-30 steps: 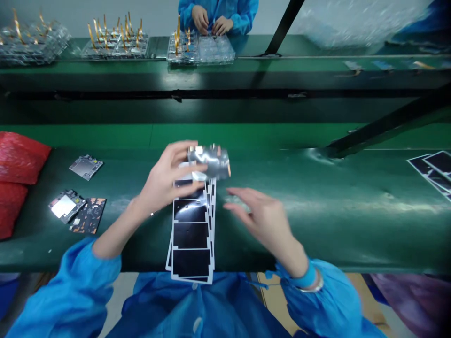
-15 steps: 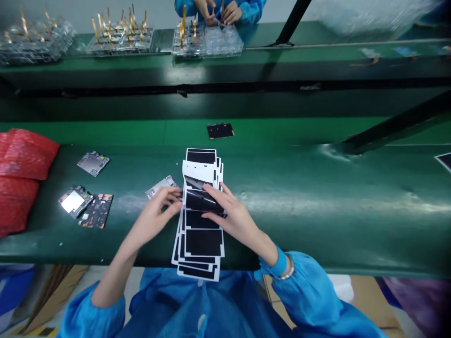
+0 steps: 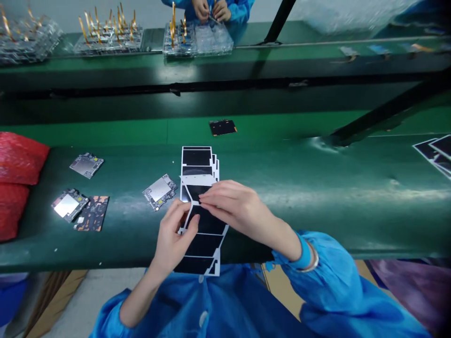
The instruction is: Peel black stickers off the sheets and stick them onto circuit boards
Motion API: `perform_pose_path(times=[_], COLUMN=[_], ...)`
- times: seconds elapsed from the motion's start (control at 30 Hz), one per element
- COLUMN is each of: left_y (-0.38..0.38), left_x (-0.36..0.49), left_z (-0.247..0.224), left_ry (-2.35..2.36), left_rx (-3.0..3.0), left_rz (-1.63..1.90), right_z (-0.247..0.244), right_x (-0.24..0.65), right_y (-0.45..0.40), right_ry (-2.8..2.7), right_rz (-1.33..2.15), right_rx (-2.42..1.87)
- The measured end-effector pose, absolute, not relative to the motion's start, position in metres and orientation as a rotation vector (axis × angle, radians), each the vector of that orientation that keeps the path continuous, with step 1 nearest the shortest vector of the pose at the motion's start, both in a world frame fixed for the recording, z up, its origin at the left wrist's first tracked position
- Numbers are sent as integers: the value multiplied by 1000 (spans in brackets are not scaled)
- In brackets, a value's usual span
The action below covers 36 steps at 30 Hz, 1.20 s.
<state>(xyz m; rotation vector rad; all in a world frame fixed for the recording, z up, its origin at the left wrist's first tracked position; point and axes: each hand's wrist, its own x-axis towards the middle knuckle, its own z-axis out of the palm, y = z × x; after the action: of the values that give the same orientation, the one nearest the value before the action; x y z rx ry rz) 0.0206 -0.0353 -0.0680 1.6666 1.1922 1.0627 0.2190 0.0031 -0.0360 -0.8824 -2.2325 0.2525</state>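
Note:
A stack of white sheets with black rectangular stickers [image 3: 207, 245] lies lengthwise before me and overhangs the table's front edge. The top sheet is bent and skewed across the pile. My left hand [image 3: 178, 232] grips this sheet at its left edge, thumb in front and fingers curled. From the right, my right hand [image 3: 243, 204] pinches at a black sticker's edge near the sheet's middle; whether the sticker has lifted is unclear. Beside my left hand, a circuit board [image 3: 159, 191] with a silver shield lies on the table.
More circuit boards [image 3: 86, 165] lie at left, near red bubble-wrap packs [image 3: 21, 159]. A dark board [image 3: 223, 127] lies at the back. Further sheets [image 3: 431, 151] are at far right. A slanted black post [image 3: 380, 110] stands right. Across the bench, another person's hands [image 3: 211, 10] work by clear trays [image 3: 213, 40].
The top sheet is now lifted and turned askew. My left hand has moved right onto its edge; my right hand has closed into a pinch. The view has shifted slightly.

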Motion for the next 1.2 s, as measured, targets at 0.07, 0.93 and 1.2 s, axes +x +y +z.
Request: perform_pose_path(times=[0.07,0.93,1.2], left_y=[-36,-51,-13], left_x=[23,1,-55], left_z=[-68,-83,-97], left_ry=[1216,1369,1568], left_rx=[1736,1953,2374], left_rz=[1074,849,551], right_z=[-35,-67,-82], right_x=[221,212,218], right_y=[2,-14,-11], right_ry=[-2287,-1407,-1614], right_rz=[281,1062,865], right_rx=[-853,-1121,-1249])
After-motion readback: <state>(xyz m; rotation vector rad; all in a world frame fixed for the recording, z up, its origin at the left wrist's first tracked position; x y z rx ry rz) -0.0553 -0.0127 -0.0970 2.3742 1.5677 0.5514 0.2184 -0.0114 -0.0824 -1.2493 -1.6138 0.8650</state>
